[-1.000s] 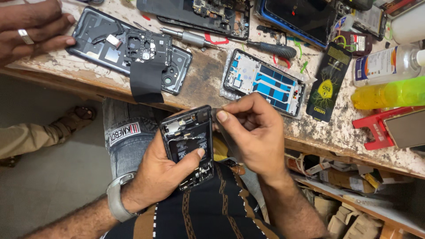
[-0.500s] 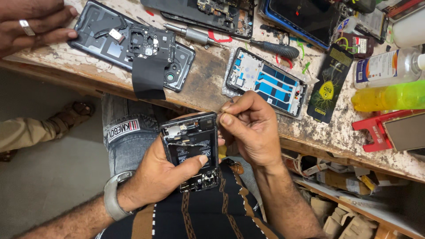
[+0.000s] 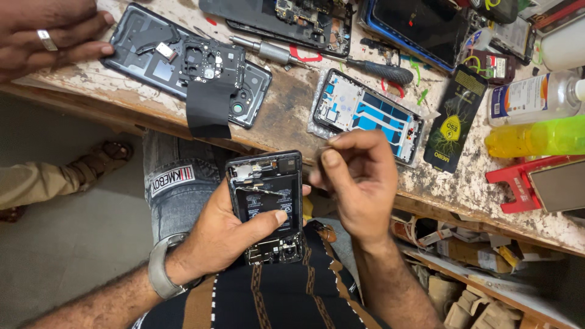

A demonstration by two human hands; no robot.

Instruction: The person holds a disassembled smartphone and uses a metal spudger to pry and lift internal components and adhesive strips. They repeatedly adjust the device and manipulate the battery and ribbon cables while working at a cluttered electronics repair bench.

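Right hand now pulled off the opened phone to its right, thumb and forefinger pinched on something too small to make out. Left hand cradling the phone over the lap, thumb pressed across its battery, near the workbench edge. Probably a tiny part just lifted out.

Worn workbench, phone parts, screwdriver

My left hand covers the left edge and lower back of the opened phone. Whatever my right hand's fingers pinch is too small for me to tell. The other person's hand is cut off by the left and top edges. The red stand and the bottles run off the right edge. The shelf under the worktop lies in shadow.
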